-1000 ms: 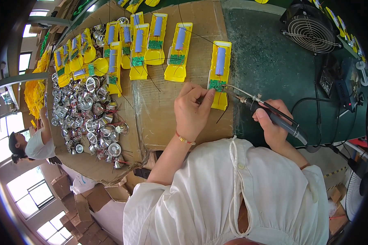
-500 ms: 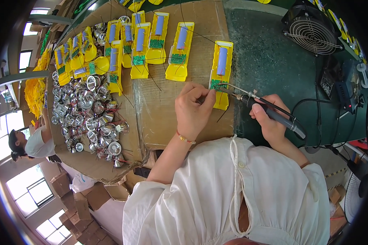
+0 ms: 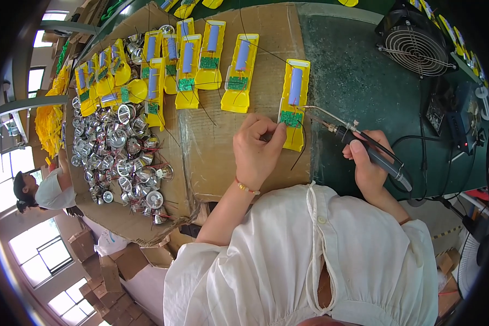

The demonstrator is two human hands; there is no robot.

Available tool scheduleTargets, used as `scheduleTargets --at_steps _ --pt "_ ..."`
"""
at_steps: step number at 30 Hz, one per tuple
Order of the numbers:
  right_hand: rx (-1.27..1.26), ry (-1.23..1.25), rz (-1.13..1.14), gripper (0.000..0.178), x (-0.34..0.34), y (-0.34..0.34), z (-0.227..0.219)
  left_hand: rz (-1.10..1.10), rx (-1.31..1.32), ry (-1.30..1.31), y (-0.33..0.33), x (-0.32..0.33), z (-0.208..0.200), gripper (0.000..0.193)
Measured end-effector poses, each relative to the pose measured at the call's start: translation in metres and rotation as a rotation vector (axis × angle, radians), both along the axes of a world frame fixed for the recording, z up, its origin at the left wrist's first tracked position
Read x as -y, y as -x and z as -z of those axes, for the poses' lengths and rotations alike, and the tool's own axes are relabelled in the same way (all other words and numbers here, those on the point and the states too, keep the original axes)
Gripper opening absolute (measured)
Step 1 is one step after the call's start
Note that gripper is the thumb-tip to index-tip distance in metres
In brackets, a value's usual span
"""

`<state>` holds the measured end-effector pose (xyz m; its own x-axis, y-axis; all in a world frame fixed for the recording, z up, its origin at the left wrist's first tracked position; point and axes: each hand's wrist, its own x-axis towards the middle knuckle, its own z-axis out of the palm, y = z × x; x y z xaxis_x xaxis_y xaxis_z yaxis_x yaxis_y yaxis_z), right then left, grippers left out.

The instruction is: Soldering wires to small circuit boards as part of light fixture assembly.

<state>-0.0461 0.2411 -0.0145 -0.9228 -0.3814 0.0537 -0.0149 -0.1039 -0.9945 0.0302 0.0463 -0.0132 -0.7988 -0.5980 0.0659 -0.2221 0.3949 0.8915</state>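
A yellow plastic housing (image 3: 295,138) lies in front of me on the cardboard, with a blue-purple cylindrical battery (image 3: 295,86) and a green circuit board (image 3: 291,118) in it. My left hand (image 3: 258,146) is closed in a pinch at the board's left edge; whatever the fingertips hold is hidden. In my right hand (image 3: 370,165) is a soldering iron (image 3: 358,145) with a thin metal feed tube (image 3: 331,115) along it. The iron's tip points at the board from the right, a little apart from it. A dark wire (image 3: 303,148) curves down from the board.
Several similar yellow housings (image 3: 238,81) lie to the left. Beyond them, metallic reflector cups (image 3: 124,157) fill a cardboard box (image 3: 141,231). On the green tabletop (image 3: 358,65) stand a black fan (image 3: 415,49) and a powered box (image 3: 462,127) with cables. Another person (image 3: 49,190) is at far left.
My right hand has drawn the soldering iron to the right, away from the board, uncovering more of it. The left hand keeps its pinch in nearly the same place.
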Motion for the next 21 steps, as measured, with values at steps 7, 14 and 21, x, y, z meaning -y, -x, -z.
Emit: scheduleTargets --at_steps 7,14,21 --pt "0.057 0.007 0.062 0.017 -0.012 0.012 0.002 -0.014 0.116 -0.116 -0.001 0.001 -0.015 0.010" --pt "0.124 0.003 0.164 0.014 -0.025 0.029 0.010 0.321 0.465 0.183 0.037 0.021 -0.027 0.015" --pt "0.193 0.007 0.161 0.013 -0.021 0.028 0.010 0.124 0.120 0.647 0.214 0.077 -0.054 0.038"
